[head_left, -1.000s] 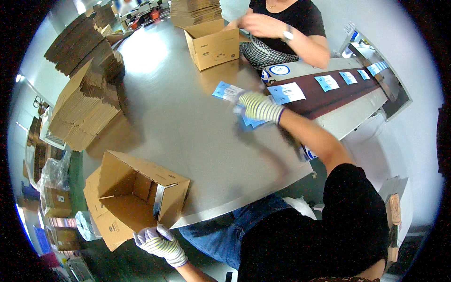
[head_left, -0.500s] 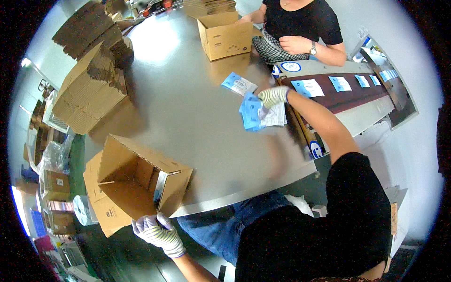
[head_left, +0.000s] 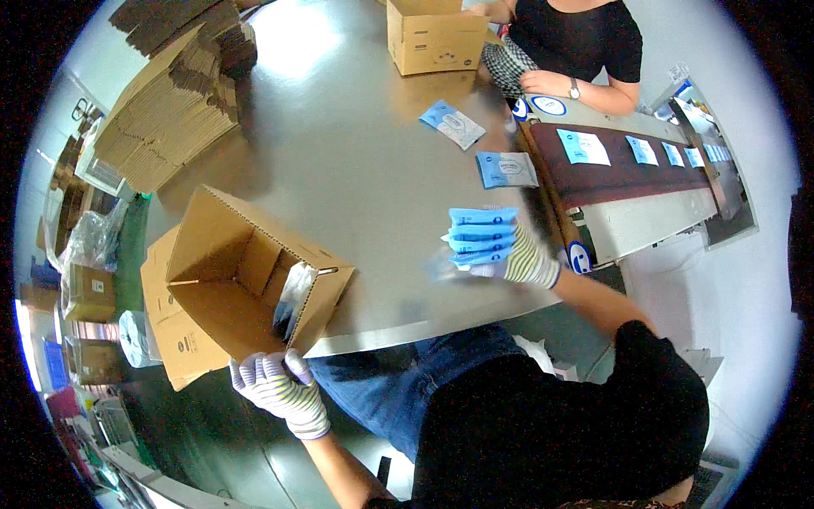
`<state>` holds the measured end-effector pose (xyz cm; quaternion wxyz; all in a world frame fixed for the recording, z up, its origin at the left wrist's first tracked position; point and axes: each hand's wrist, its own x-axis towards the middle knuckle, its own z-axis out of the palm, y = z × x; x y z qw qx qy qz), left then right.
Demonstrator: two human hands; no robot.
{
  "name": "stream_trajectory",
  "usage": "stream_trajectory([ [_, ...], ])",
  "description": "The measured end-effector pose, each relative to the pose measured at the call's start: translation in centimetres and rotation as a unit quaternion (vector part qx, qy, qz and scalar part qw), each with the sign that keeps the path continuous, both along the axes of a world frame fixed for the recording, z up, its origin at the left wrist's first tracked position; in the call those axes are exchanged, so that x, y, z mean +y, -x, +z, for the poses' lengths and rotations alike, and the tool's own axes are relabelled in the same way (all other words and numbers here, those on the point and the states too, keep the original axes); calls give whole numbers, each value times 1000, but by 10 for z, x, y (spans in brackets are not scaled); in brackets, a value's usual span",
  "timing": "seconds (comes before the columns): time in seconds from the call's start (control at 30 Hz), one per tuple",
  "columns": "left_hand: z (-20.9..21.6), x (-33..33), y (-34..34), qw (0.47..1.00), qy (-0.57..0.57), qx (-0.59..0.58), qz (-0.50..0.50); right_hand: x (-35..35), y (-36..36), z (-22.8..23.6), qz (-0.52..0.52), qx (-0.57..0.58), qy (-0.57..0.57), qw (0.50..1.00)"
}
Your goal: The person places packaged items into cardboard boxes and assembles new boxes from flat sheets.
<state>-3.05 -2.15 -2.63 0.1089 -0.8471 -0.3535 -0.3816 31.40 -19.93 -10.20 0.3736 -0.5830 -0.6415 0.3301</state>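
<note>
My right hand (head_left: 530, 259), in a striped knit glove, grips a stack of blue-and-white soft packets (head_left: 483, 235) on edge above the table's near right part. My gloved left hand (head_left: 284, 394) is closed on the near lower edge of an open cardboard box (head_left: 322, 318). The box lies tilted at the table's near left edge, its opening toward me, with some blue-and-white packets (head_left: 292, 297) inside against its right wall. Beyond my right hand lie one loose packet (head_left: 507, 170) and, farther off, another packet (head_left: 453, 125).
A conveyor belt (head_left: 619, 174) carrying several spaced packets runs along the right. Across the table, a person (head_left: 577, 51) sits by another open box (head_left: 437, 42). Stacks of flattened cartons (head_left: 170, 110) stand at the far left. Metal tabletop (head_left: 339, 170) lies between.
My right hand has lifted the stack of packets off the table and moved it toward me, leaving one packet behind. My left hand stays at the box. The view has shifted slightly.
</note>
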Motion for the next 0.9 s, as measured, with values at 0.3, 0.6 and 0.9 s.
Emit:
stream_trajectory([
  [0.3,4,-16,3,997,-12,64,-42,79,-1,-47,160,840,54,516],
  [0.6,3,-54,-16,990,-31,119,-68,165,115,178,93,-324,-124,933],
  [0.9,-1,-57,-10,993,-10,96,-63,186,148,97,175,-565,-68,804],
])
